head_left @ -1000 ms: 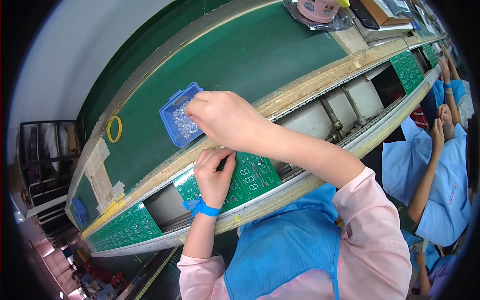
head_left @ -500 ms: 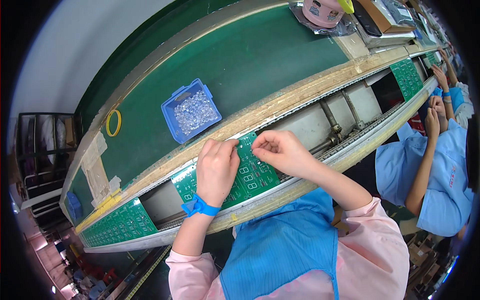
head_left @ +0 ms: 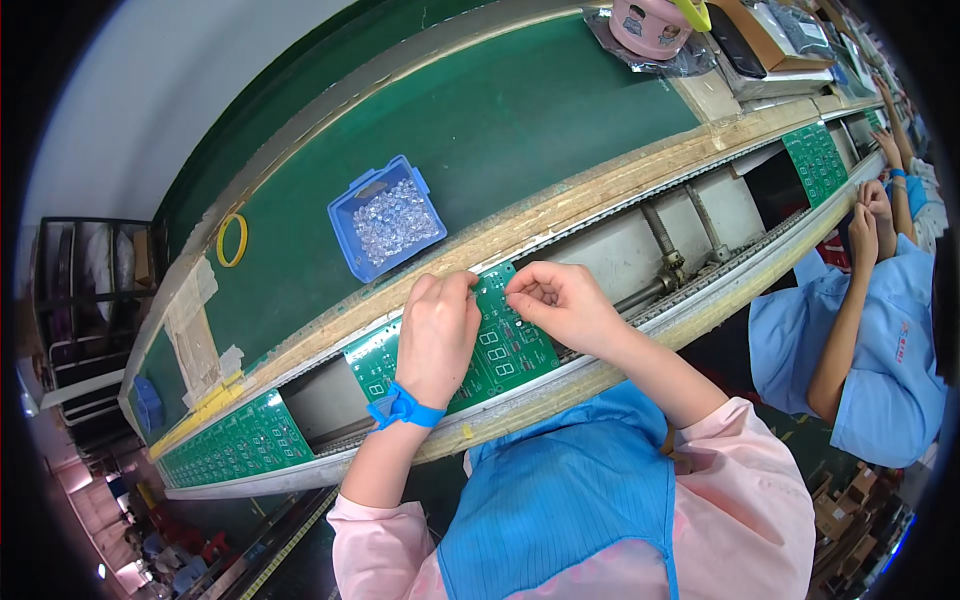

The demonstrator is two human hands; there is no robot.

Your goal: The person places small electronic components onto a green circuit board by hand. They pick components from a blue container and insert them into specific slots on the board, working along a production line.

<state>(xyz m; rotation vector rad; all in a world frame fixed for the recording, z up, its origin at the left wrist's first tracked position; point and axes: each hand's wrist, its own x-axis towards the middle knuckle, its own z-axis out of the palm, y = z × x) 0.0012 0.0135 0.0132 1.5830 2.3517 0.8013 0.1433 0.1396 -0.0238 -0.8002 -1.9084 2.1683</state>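
A green circuit board (head_left: pixel 500 350) with white printed digit outlines lies on the conveyor rails in front of me. Over its left part rests my left hand (head_left: pixel 436 325), a blue strap round the wrist; its fingers are bent with the tips pressed together at the board's far edge. My right hand (head_left: pixel 556 300) is pinched closed just above the board's far right part. Whatever either hand pinches is hidden or too small to make out. Beyond the hands, a blue bin (head_left: pixel 388 218) full of small clear parts stands on the green bench.
More circuit boards lie on the rails at the left (head_left: pixel 240 445) and far right (head_left: pixel 815 163). A yellow ring (head_left: pixel 232 240) lies on the bench mat. A pink bucket (head_left: pixel 650 28) stands at the back. At the right, a co-worker in a blue smock (head_left: pixel 860 350) works along the same line.
Both hands stay over the same board with their fingers still closed. The whole view has shifted very slightly; at the right, the co-workers' hands have moved a little.
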